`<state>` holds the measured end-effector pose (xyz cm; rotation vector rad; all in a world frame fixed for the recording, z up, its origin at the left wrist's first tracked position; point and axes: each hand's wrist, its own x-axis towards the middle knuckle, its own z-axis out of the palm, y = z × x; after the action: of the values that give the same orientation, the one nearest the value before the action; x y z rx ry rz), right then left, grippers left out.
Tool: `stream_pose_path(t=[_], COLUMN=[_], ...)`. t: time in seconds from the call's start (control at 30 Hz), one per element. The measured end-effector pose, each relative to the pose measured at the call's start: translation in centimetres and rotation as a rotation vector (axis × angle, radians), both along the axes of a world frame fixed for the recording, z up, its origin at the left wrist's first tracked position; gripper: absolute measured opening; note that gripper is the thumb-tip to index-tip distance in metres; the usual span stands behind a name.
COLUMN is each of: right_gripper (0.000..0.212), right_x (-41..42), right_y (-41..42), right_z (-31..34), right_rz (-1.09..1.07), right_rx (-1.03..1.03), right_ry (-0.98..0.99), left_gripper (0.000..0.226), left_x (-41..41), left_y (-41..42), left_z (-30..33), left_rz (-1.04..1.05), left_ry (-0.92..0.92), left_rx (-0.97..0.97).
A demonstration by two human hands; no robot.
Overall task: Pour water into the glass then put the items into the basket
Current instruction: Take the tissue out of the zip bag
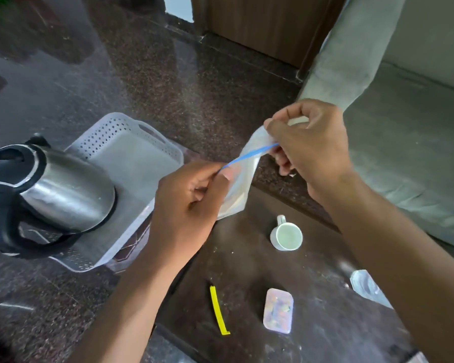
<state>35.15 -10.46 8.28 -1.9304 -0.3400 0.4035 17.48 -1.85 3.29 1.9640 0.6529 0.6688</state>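
Note:
A clear zip pouch (237, 184) with a blue seal strip hangs in the air between my hands. My left hand (189, 203) pinches the left end of the strip; my right hand (307, 142) pinches the pouch's upper right corner. A steel kettle (63, 189) with a black handle stands inside the white perforated basket (131, 142) at the left. On the dark low table a white cup (286, 235) sits upright below the pouch. Nearer me lie a yellow clip (219, 311) and a small clear lidded box (278, 313).
Another clear plastic item (367, 286) lies at the table's right, partly behind my right forearm. A grey sofa (404, 127) fills the right side. The floor (116, 61) is dark polished granite, and a wooden door frame (260, 24) stands at the back.

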Motion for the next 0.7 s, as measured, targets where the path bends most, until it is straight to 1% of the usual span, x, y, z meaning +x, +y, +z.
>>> stream_pose_path(t=[0.13,0.17,0.2,0.27,0.37,0.4,0.43,0.53,0.6,0.7], right_gripper=[0.034,0.037,0.036,0.025,0.004,0.004,0.008,0.013,0.010,0.020], right_x=[1.9,2.3,2.5,2.3,0.5,-0.3,-0.9,-2.1,-2.4,-2.6], right_y=[-6.7,-8.6,-10.6,-14.7,-20.2,-21.7,-23.0,-26.7,-28.8,-31.4], right_z=[-0.6,-0.7,-0.7,-0.4,0.2,0.2,0.1,-1.6,-3.0,-4.8], right_rz=[-0.121,-0.155,-0.175,-0.184,-0.158,-0.132,-0.106,-0.094,-0.136,-0.273], right_rx=[-0.149,-0.189,-0.225,-0.247,-0.134,-0.114,-0.126,-0.258,-0.327,-0.426], right_ry=[-0.092,-0.132,-0.185,-0.266,-0.277,-0.269,-0.264,-0.275,-0.247,-0.316], left_gripper=[0.025,0.026,0.029,0.033,0.032,0.029,0.026,0.013,0.010,0.011], left_x=[2.9,3.6,4.3,5.7,7.8,8.4,9.0,10.4,10.9,11.2], left_y=[-4.0,-5.2,-6.6,-9.5,-13.7,-15.0,-16.2,-20.2,-23.0,-26.8], left_z=[-0.1,-0.2,-0.3,-0.4,-0.7,-0.8,-0.9,-1.0,-1.1,-1.4], left_rz=[-0.065,-0.085,-0.101,-0.117,-0.113,-0.110,-0.108,-0.096,-0.062,-0.031], left_ry=[0.064,0.074,0.088,0.120,0.132,0.132,0.133,0.145,0.161,0.136], left_rx=[0.071,0.080,0.092,0.145,0.209,0.236,0.263,0.298,0.284,0.225])
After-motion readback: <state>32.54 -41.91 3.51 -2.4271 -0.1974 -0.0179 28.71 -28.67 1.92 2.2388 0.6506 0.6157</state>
